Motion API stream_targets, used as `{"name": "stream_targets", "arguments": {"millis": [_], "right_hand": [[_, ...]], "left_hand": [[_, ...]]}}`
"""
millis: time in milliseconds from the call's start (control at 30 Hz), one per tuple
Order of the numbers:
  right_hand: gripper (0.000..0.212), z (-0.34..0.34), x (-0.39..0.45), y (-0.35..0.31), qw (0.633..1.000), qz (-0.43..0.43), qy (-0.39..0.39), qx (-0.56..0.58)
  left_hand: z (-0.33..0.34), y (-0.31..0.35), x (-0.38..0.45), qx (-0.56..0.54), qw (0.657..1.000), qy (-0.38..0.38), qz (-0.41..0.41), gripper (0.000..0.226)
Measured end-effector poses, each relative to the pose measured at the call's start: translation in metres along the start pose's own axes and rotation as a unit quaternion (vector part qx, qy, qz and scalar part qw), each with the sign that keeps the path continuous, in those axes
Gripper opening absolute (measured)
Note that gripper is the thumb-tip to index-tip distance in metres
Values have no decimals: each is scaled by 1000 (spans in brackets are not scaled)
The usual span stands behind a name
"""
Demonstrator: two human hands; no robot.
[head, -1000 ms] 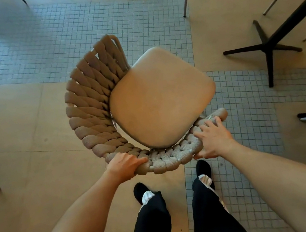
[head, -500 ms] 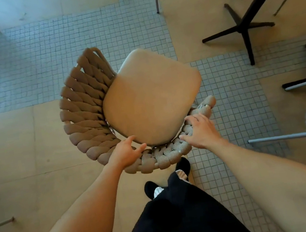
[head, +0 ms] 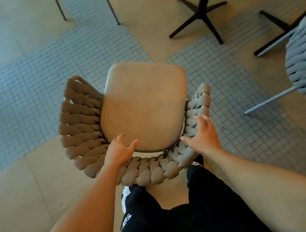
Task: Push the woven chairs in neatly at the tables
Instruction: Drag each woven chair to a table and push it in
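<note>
Both hands, left (head: 120, 151) & right (head: 203, 138), fingers loose, seemingly touching beige woven chair (head: 81, 123) back (blurry).

A single wide-angle view is taken from the wearer's head — aimed steeply down and forward, close over a woven chair (head: 134, 118), the floor (head: 30, 195) seen beyond; no second view is given.

My arms are bare to beyond the elbow, with no sleeve showing. My left hand (head: 120, 151) and right hand (head: 203, 138) wear nothing. I wear black trousers (head: 184, 221) with white markings (blurred, unreadable) on the left leg.
</note>
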State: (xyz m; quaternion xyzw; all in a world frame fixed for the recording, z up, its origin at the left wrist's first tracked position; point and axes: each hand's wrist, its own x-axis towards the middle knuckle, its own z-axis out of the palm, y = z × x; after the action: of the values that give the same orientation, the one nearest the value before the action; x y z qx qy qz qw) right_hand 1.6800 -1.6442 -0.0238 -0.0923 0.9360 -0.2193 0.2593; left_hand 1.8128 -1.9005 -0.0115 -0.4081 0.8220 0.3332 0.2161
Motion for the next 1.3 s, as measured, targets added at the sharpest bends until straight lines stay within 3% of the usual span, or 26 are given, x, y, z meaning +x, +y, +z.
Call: {"name": "stream_targets", "arguments": {"millis": [100,233,400,500,600,667,733,833,1100,1300], "right_hand": [[97,27,-22,-14,979,115,85,145],[96,62,-45,-30,905,274,142,294],[84,99,-69,-42,809,417,121,397],[72,118,-76,-46,760,453,80,458],[74,129,-77,-48,729,465,57,500],[78,141,-72,-40,720,464,64,511],[74,143,-71,-40,717,460,78,517],[69,139,-74,-47,720,458,86,514],[70,147,-82,-66,716,468,113,506],[65,168,-101,-96,685,492,134,520]], "left_hand": [[-19,-24,14,24,999,-22,21,77],[-40,-59,37,90,995,-24,36,86],[-62,-99,51,175,981,71,41,83],[-68,-119,53,137,984,111,-8,96],[-70,-141,60,81,985,126,-87,110],[-67,-150,65,-19,980,111,-165,108],[-62,-153,65,-190,951,75,-233,89],[-56,-159,67,-309,919,49,-241,58],[-67,-160,76,-305,926,90,-202,73],[-92,-166,99,-270,946,80,-158,68]]}}
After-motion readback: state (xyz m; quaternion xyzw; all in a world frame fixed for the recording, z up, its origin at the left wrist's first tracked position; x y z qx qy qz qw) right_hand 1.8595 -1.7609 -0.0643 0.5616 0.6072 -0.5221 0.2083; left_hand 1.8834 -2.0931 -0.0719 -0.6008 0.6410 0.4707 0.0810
